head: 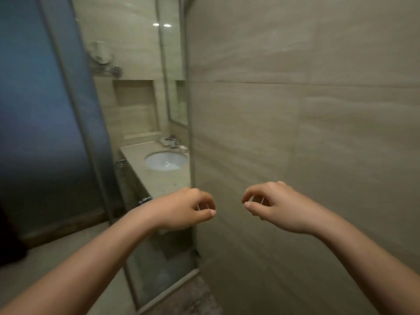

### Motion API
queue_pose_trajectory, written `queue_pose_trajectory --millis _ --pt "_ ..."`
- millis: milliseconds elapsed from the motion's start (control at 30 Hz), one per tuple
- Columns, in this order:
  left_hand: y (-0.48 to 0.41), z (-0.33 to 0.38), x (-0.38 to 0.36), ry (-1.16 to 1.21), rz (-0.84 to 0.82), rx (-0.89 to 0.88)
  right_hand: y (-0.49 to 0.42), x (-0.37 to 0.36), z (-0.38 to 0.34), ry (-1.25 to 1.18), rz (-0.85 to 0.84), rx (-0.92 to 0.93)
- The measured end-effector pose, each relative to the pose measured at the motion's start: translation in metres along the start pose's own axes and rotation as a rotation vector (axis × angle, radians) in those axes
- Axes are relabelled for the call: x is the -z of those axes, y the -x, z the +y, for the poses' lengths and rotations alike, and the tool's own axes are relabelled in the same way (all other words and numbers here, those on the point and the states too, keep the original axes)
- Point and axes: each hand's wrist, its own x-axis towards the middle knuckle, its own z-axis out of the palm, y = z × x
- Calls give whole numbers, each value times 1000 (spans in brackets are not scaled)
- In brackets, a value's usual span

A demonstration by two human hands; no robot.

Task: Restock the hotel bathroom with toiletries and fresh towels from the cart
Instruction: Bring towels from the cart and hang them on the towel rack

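Both of my arms reach forward at chest height in front of a beige tiled wall [318, 110]. My left hand [188, 208] and my right hand [270, 203] hover side by side with fingers loosely curled and thumbs near the fingertips; neither holds anything. Beyond a glass partition [159, 246] lies the vanity counter [159, 183] with a white round sink [166, 160] and a chrome faucet [172, 140]. No towel, toiletry or cart shows in the head view.
A recessed wall niche [135, 108] sits above the counter, with a mirror [178, 101] to its right. A chrome wall fitting [102, 57] hangs high on the left. A blue frosted panel [41, 121] fills the left side.
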Motion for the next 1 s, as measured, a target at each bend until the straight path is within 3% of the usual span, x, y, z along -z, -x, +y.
queue_pose_trajectory --millis 400,800,1000 --pt "88 -228 64 114 142 339 -211 -96 -166 -173 -131 287" --pt "114 -409 87 88 32 713 -388 -182 -283 -280 -319 551" --pt "116 -490 107 16 90 857 -489 -228 -329 -279 -456 720"
